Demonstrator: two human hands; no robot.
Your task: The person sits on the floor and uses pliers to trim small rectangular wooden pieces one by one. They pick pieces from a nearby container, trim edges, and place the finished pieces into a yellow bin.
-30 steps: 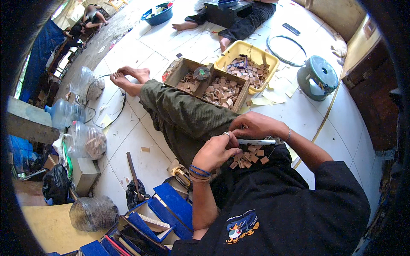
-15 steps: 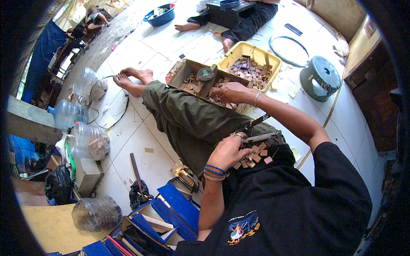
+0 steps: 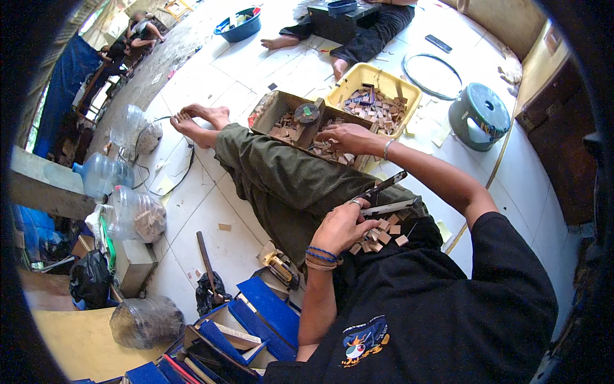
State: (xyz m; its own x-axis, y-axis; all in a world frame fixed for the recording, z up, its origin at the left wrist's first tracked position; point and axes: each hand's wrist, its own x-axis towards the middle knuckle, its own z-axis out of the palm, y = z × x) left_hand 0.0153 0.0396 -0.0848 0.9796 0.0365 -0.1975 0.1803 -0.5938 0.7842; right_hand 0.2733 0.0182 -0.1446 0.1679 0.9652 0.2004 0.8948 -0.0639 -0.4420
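Observation:
My left hand point(image 3: 345, 229) rests over my lap, closed on the near ends of two narrow metal bars point(image 3: 389, 207), one dark and speckled, one pale grey, spread in a V. Whether they are joined is hidden by the fingers. Small square wooden pieces point(image 3: 382, 238) lie heaped on my lap beside that hand. My right hand point(image 3: 350, 139) reaches into the near compartment of a divided wooden box point(image 3: 271, 106), its fingers curled down among wooden pieces point(image 3: 332, 153). What its fingertips hold is too small to make out.
A yellow basin point(image 3: 409, 105) with more wooden pieces stands behind the box. Right of it are a green stool point(image 3: 480, 118) and a coiled cable point(image 3: 407, 72). Blue boxes point(image 3: 265, 320) and a hand plane point(image 3: 278, 265) lie at my left. Another person's legs point(image 3: 377, 35) are ahead.
The dark bar in my left hand shows slightly more clearly. My right hand stays in the box, its fingers shifting slightly among the pieces.

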